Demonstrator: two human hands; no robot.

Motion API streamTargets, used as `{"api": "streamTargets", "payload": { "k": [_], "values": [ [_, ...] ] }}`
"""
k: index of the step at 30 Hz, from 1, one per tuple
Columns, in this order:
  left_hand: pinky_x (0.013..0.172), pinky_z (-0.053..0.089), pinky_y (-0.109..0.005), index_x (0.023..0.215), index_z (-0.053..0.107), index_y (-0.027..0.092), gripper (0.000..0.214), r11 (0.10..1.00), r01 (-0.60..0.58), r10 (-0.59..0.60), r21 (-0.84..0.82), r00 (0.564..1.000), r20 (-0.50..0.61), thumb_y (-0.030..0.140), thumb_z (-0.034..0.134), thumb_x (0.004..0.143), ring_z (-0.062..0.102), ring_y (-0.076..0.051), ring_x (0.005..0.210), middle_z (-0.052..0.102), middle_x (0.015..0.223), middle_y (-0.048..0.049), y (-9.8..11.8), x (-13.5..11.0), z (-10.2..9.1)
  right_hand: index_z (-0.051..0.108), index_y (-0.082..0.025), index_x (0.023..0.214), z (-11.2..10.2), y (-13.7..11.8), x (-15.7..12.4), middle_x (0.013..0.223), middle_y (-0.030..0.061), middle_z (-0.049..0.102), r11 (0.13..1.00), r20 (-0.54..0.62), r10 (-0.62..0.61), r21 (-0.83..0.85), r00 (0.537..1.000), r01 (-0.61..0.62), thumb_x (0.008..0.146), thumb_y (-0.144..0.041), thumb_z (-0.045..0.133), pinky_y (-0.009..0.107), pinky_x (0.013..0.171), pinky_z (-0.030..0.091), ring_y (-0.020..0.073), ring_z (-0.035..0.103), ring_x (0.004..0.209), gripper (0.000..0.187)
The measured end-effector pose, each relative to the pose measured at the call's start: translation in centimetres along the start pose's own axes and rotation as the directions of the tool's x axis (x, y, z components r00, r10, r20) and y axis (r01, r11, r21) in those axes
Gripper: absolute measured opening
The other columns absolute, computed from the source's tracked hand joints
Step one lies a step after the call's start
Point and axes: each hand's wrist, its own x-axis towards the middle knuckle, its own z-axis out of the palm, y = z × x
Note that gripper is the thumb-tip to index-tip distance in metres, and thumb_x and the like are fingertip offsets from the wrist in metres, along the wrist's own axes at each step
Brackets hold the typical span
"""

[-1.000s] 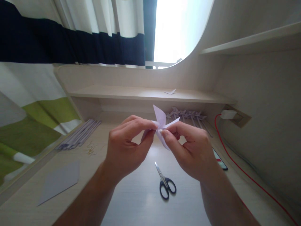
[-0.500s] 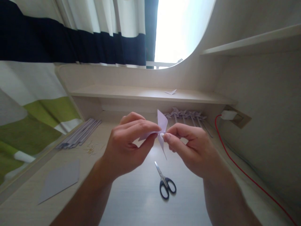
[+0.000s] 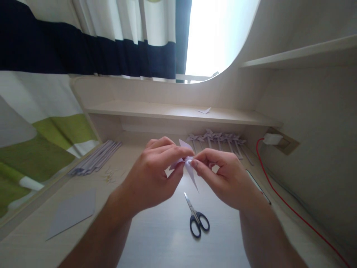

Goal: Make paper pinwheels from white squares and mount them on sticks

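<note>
Above the desk, my left hand and my right hand meet at a small folded piece of pale lilac paper. Both hands pinch it at its centre between thumb and fingertips. Pointed flaps stick out above and below the fingers. Black-handled scissors lie closed on the desk just below my hands.
A flat lilac sheet lies at the left. A bundle of rolled paper sticks and small pins sit behind it. Several finished paper pinwheels line the back. A phone, red cable and charger are at the right.
The upper paper flaps have been folded inward toward the centre, so less paper sticks up. Both hands stayed pinched on it, moving slightly lower.
</note>
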Motion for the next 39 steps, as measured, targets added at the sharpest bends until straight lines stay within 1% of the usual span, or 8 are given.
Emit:
{"api": "streamTargets", "payload": {
  "k": [5,10,17,21,27,33,37,39],
  "values": [
    [0.081,0.051,-0.038,0.106,0.075,0.015,0.023,0.999,0.024,-0.021,0.040,0.997,-0.072,0.003,0.066,0.088,0.067,-0.020,0.084,0.080,0.091,-0.0054,0.1,-0.1,0.4,0.072,-0.019,0.085,0.6,0.0,0.2,0.072,-0.0025,0.066,1.000,-0.069,-0.001,0.028,0.998,0.003,0.099,-0.026,0.067,0.025,0.061,0.042,0.0111,0.057,0.065,0.016],
    [0.084,0.050,-0.039,0.106,0.075,0.018,0.024,0.996,0.026,-0.019,0.083,0.996,-0.088,0.004,0.065,0.089,0.068,-0.020,0.086,0.080,0.091,-0.0030,0.1,-0.3,0.6,0.073,-0.019,0.087,1.0,0.0,0.3,0.072,-0.0021,0.068,0.997,-0.105,-0.001,0.074,0.995,0.009,0.097,-0.026,0.068,0.024,0.061,0.044,0.0114,0.059,0.065,0.013],
    [0.084,0.047,-0.041,0.105,0.073,0.022,0.027,0.991,0.024,-0.014,0.133,0.997,-0.076,0.004,0.063,0.089,0.069,-0.022,0.087,0.080,0.091,-0.0008,0.2,-0.4,0.7,0.073,-0.019,0.089,1.5,0.4,0.5,0.073,-0.0006,0.068,0.998,-0.114,0.012,0.061,0.993,-0.006,0.096,-0.026,0.069,0.026,0.063,0.045,0.0127,0.059,0.066,0.011],
    [0.080,0.049,-0.040,0.104,0.073,0.020,0.027,0.993,0.014,0.004,0.117,0.989,-0.151,0.002,0.065,0.087,0.068,-0.020,0.081,0.078,0.087,-0.0012,0.2,-0.3,0.8,0.073,-0.019,0.091,1.7,0.9,0.6,0.073,-0.0005,0.066,0.986,-0.087,0.051,0.162,0.995,-0.036,0.097,-0.033,0.070,0.026,0.059,0.043,0.0130,0.057,0.065,0.015],
    [0.084,0.058,-0.037,0.104,0.074,0.014,0.025,0.996,-0.053,0.073,0.069,0.946,-0.315,-0.001,0.068,0.085,0.072,-0.020,0.093,0.076,0.100,-0.0087,0.4,0.0,0.8,0.072,-0.017,0.089,2.2,1.6,1.5,0.068,-0.0021,0.064,0.847,0.000,0.081,0.527,0.997,-0.069,0.091,-0.040,0.079,0.024,0.054,0.047,0.0105,0.058,0.058,0.024],
    [0.088,0.061,-0.038,0.116,0.073,0.020,0.042,0.993,-0.113,0.088,-0.043,0.917,-0.390,0.003,0.080,0.078,0.070,-0.023,0.104,0.073,0.114,-0.0086,0.9,-0.3,-0.1,0.072,-0.016,0.085,2.3,1.7,1.9,0.063,-0.0026,0.065,0.738,-0.010,0.075,0.673,0.997,-0.048,0.088,-0.040,0.082,0.023,0.052,0.048,0.0095,0.058,0.053,0.027],
    [0.097,0.057,-0.044,0.125,0.071,0.026,0.056,0.991,-0.076,0.024,-0.113,0.915,-0.403,0.008,0.085,0.075,0.066,-0.028,0.117,0.069,0.127,-0.0081,0.9,-0.8,-0.4,0.071,-0.016,0.084,2.4,1.8,2.0,0.062,-0.0024,0.065,0.682,-0.060,0.102,0.731,0.993,-0.026,0.088,-0.039,0.082,0.022,0.052,0.047,0.0094,0.057,0.053,0.026],
    [0.100,0.055,-0.045,0.123,0.073,0.027,0.047,0.980,-0.033,-0.063,-0.194,0.881,-0.470,0.011,0.082,0.079,0.065,-0.027,0.116,0.069,0.124,-0.0072,0.4,-0.8,0.1,0.071,-0.016,0.084,2.5,1.9,2.2,0.062,-0.0023,0.065,0.661,-0.096,0.129,0.751,0.987,-0.014,0.088,-0.039,0.082,0.022,0.051,0.047,0.0096,0.057,0.052,0.026]
  ]
}}
